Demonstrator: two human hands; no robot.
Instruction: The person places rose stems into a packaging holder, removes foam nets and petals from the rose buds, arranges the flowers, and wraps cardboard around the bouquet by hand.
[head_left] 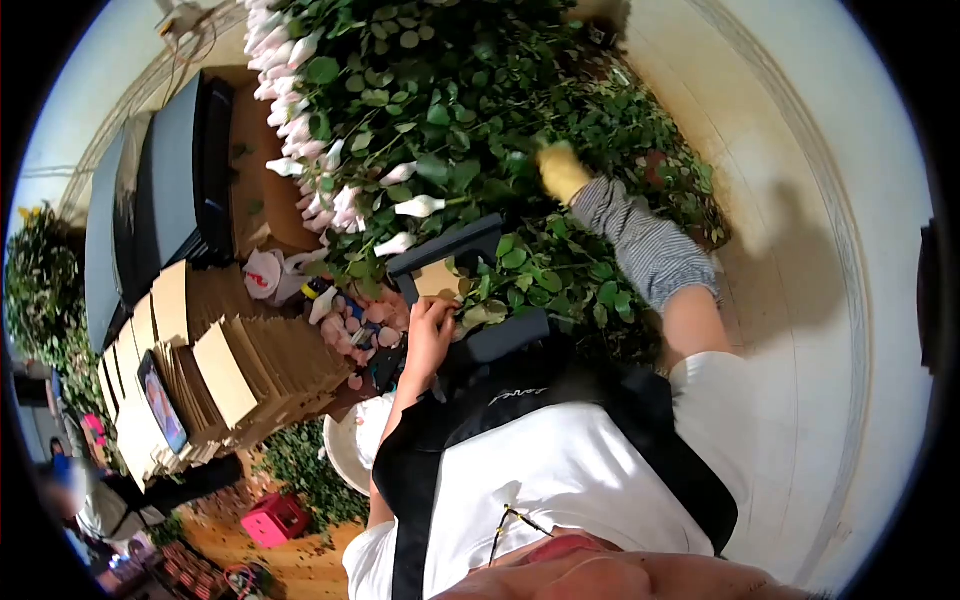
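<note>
Leafy stems (540, 275) lie between the left hand (431, 328), fingers curled against cardboard (436, 281), and the gloved right hand (563, 173), grip too blurred to tell.

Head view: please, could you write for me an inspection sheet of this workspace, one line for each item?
Surface: hidden under the plants; its material cannot be told.
Job's things: leafy stems in a large heap, pale pink flower heads at its left; black holder with a cardboard piece.
Clutter: loose petals beside the holder; phone against cardboard stacks.
Left hand: bare, fingers at the cardboard piece.
Right hand: yellow glove, over the leaves, blurred; grip cannot be told.
Cables: thin cables near the wall, upper left.
Surroundings: pink stool on the floor; another person at lower left.
</note>
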